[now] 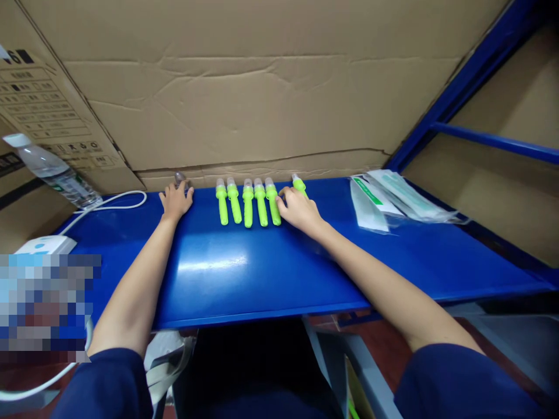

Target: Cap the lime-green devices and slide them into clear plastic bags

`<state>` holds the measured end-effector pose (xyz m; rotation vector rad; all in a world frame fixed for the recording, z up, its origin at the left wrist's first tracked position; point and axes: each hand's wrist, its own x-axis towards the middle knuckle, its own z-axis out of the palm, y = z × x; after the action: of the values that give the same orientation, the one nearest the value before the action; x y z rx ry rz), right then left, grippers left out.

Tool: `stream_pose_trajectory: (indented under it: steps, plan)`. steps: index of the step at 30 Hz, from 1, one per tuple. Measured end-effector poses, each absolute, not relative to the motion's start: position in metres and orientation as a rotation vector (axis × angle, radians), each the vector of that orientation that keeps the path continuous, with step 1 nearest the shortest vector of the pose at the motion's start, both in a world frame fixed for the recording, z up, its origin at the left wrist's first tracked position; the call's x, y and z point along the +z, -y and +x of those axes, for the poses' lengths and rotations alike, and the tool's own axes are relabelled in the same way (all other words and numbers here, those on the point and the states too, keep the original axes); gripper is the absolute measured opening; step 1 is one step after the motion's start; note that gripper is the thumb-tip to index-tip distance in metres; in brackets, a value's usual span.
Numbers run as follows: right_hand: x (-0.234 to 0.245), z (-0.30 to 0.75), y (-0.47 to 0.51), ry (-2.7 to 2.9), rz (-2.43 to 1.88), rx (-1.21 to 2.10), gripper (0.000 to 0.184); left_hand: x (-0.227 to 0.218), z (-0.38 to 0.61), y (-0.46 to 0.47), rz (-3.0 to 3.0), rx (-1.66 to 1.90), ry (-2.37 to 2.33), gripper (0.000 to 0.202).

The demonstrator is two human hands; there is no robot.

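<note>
Several lime-green sticks with clear caps (248, 203) stand in a row, side by side, across the back of the blue table. My right hand (301, 210) is at the row's right end, its bent fingers apart and the tips at the side of the last stick (273, 203); I cannot tell whether they touch. Another lime-green stick (299, 184) shows behind that hand, which hides its lower part. Further left, my left hand (175, 201) lies with fingers spread over the table's back edge. Just beyond its fingertips is a small see-through piece (179, 177), partly covered.
A water bottle (56, 174) leans at the back left, near a white cable (126, 193) and a white power strip (48, 245). Flat plastic packets (393, 198) lie at the right. Cardboard (262, 105) walls the back, with a blue frame bar (493, 141) at right.
</note>
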<state>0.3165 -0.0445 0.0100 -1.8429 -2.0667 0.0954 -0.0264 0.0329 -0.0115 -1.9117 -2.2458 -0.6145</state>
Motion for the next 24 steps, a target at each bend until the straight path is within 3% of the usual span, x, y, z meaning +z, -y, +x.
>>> stream_pose_trajectory:
  steps: [6, 12, 15, 24]
  plan:
    - [0.015, 0.334, 0.033, 1.938, -1.847, 0.010, 0.034, 0.000, -0.002, -0.023, -1.969, -0.771, 2.187, 0.053]
    - [0.019, 0.349, 0.026, 1.865, -1.952, -0.018, 0.036, 0.010, 0.025, -0.009, -2.117, -0.967, 1.918, 0.062]
    - [0.017, 0.356, 0.023, 1.874, -2.005, -0.030, 0.041, 0.006, 0.026, 0.004, -2.123, -1.048, 1.808, 0.055]
    - [0.008, 0.363, 0.018, 1.984, -2.184, 0.087, 0.058, 0.006, 0.018, 0.019, -2.074, -0.817, 1.730, 0.039]
